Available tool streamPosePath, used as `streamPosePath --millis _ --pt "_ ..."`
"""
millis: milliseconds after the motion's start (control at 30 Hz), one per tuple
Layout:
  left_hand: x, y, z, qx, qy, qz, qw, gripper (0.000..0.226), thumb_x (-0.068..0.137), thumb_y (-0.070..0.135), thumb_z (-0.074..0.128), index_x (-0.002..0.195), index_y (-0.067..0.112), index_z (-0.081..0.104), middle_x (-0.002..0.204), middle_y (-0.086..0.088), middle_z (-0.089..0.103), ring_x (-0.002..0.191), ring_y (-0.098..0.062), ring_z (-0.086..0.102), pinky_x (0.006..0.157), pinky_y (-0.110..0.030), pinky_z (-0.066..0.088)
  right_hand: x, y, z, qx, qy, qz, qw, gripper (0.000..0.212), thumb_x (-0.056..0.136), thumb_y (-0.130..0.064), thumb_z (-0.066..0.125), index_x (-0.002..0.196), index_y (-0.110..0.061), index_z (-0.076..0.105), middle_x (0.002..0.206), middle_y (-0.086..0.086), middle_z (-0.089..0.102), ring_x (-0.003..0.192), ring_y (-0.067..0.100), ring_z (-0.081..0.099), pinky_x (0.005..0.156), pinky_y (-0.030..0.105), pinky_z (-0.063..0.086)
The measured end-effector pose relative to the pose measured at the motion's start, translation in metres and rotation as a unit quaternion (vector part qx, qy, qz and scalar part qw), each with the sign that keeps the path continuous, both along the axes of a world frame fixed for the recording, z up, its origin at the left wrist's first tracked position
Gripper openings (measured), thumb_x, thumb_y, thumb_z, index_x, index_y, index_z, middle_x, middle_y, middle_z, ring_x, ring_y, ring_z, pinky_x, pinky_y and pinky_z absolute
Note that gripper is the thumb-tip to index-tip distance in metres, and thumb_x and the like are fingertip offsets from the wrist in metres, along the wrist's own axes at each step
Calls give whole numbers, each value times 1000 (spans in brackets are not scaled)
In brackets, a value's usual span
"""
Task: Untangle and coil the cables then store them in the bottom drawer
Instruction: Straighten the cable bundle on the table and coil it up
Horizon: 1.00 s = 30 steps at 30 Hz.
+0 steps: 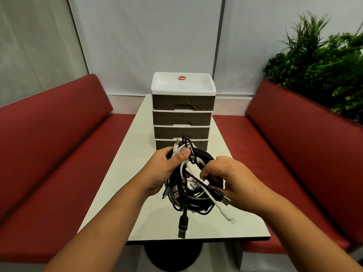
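A tangled bundle of black and white cables (193, 185) hangs between both hands above the white table (125, 173). My left hand (167, 169) grips the bundle's upper left, thumb pressed over white and black strands. My right hand (233, 177) pinches strands on the bundle's right side. A black USB plug (182, 228) and a white plug (228, 216) dangle below. Behind the bundle stands a brown and white drawer unit (182, 114) with several drawers, all closed. Its bottom drawer (202, 144) is partly hidden by the cables.
Red cushioned benches (49, 154) flank the table on both sides. A green plant (324, 61) rises behind the right bench. The drawer unit's top is a shallow white tray (182, 85). A pale wall stands behind.
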<state>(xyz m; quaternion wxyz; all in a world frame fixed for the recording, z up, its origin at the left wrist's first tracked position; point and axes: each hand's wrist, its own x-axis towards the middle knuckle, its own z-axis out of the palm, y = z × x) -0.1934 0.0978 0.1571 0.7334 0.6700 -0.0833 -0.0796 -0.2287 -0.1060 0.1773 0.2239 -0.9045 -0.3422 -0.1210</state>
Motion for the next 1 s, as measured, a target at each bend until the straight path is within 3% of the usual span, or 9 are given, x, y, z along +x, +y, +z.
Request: streamPosePath --millis 133,267,400,500,633,700,833,933,1000 --pt "1 1 -1 -7 -14 10 1000 44 77 41 69 106 7 68 99 -17 73 85 -28 71 71 -37 59 -4 6 -9 -16 -24 -20 999 28 73 -12 68 95 -28 60 79 -28 46 77 3 40 59 10 28" --pt "2 3 -1 12 -26 18 999 33 78 39 69 97 12 70 84 -3 74 77 -16 69 66 -29 57 -5 9 -9 149 160 -43 975 33 84 -4 67 88 -37 64 87 -5 50 72 -10 53 56 6 39" --pt "4 5 -6 40 -26 17 999 42 77 42 71 101 7 69 82 -6 69 71 -16 65 63 -26 54 -3 -3 -5 19 142 26 989 27 80 -4 69 94 -28 66 83 -5 60 79 9 56 65 21 45" --pt "4 3 -10 47 -30 8 998 44 77 42 72 104 7 68 86 -7 70 76 -15 67 69 -26 55 -2 -2 -1 -144 43 50 987 21 79 -13 67 88 -28 54 85 -14 48 84 14 43 66 26 34" --pt "6 2 -13 84 -50 6 995 42 78 45 72 101 10 68 77 1 66 70 -9 62 64 -23 49 -5 4 -5 -206 3 46 978 19 84 -21 55 83 -33 41 90 -7 52 92 18 46 72 30 39" --pt "6 3 -12 89 -58 9 994 40 77 45 72 98 11 68 73 6 66 67 -6 61 62 -20 48 -8 4 -7 -184 -3 39 982 9 86 -20 53 88 -28 49 92 -4 55 93 20 48 75 31 42" --pt "3 7 -12 89 -68 13 994 40 76 45 73 98 12 68 75 2 70 69 -8 66 63 -23 51 -10 4 -15 -115 52 30 992 18 81 -7 57 88 -22 53 90 -5 58 88 17 53 71 30 42" --pt "2 9 -16 84 -70 11 994 44 75 50 74 100 14 69 94 -17 72 80 -19 68 77 -36 55 -12 4 -16 62 158 19 985 26 86 -11 67 79 -34 57 80 -16 62 76 3 59 66 17 45" --pt "1 9 -16 75 -62 12 995 41 77 46 73 101 13 70 96 -18 71 80 -20 68 78 -36 55 -13 4 -17 156 236 13 959 28 86 -10 72 80 -35 60 74 -20 64 70 -1 58 66 10 42"
